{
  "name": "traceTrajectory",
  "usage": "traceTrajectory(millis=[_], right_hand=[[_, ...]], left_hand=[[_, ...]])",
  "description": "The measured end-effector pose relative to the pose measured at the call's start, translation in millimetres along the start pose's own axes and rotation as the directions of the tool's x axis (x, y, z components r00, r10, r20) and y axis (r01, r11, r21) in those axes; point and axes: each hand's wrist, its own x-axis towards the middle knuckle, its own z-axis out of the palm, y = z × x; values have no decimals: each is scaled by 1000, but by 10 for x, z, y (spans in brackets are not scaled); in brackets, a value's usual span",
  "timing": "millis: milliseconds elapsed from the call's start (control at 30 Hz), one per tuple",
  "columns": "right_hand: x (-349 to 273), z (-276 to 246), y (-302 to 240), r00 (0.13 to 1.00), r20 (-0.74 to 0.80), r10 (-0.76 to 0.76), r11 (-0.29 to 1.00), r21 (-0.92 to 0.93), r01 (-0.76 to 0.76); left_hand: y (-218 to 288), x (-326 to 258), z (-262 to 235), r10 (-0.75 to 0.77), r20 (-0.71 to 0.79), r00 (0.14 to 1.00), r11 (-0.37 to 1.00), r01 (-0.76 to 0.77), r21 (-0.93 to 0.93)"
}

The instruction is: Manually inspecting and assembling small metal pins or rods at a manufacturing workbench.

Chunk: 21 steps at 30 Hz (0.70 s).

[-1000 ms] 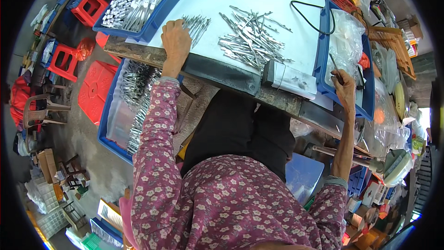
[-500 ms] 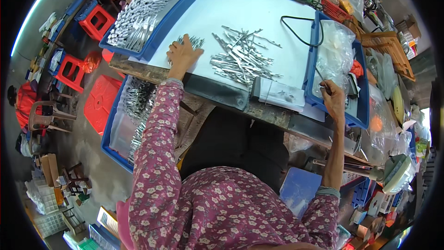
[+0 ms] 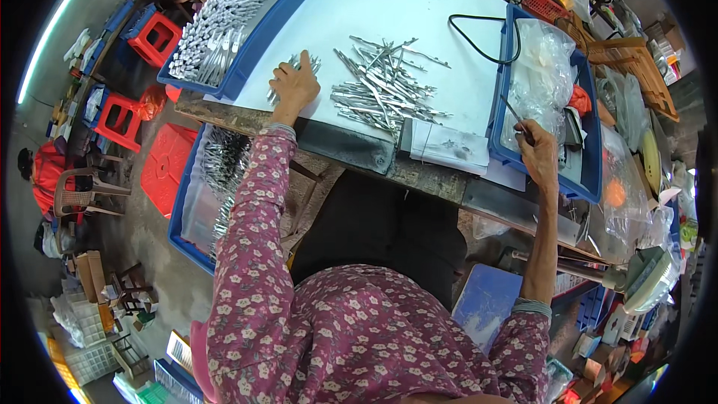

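My left hand (image 3: 296,87) rests on a small bunch of thin silvery metal pieces (image 3: 314,64) on the white sheet (image 3: 441,11). Its fingers are apart; what lies under the palm is hidden. To its right, a larger loose heap of flat metal strips (image 3: 385,90) lies crisscrossed. My right hand (image 3: 538,151) is closed round a thin dark metal tool (image 3: 511,109), too slim to name surely. That tool points up and left over the near left corner of the right blue tray (image 3: 496,129).
At left, a blue tray (image 3: 245,69) holds neat rows of metal pieces (image 3: 224,26). A stack of white papers (image 3: 449,144) lies at the front edge. Plastic bags (image 3: 540,67) fill the right tray, and a black cord loop (image 3: 451,21) lies beside it. A lamp (image 3: 649,280) stands at lower right.
The view has shifted slightly. My left hand stays at the small bunch, its fingers somewhat more curled. My right hand still grips the thin tool, which now shows more clearly.
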Motion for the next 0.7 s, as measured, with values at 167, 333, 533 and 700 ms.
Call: traceTrajectory(millis=[167, 333, 533, 700], right_hand=[[-25, -22, -23, 1000, 9, 10, 1000, -6, -10], [-32, -5, -4, 1000, -3, -29, 1000, -12, 28], [-2, 12, 3, 999, 27, 23, 999, 25, -23], [29, 8, -31, 999, 18, 37, 996, 84, -38]], left_hand=[[59, -57, 97, 44, -48, 998, 995, -39, 91], [46, -144, 166, 130, -190, 973, 978, -95, 184], [75, -153, 174, 204, -310, 929, 972, -154, 178], [71, -86, 166, 194, -459, 867, 981, -171, 90]])
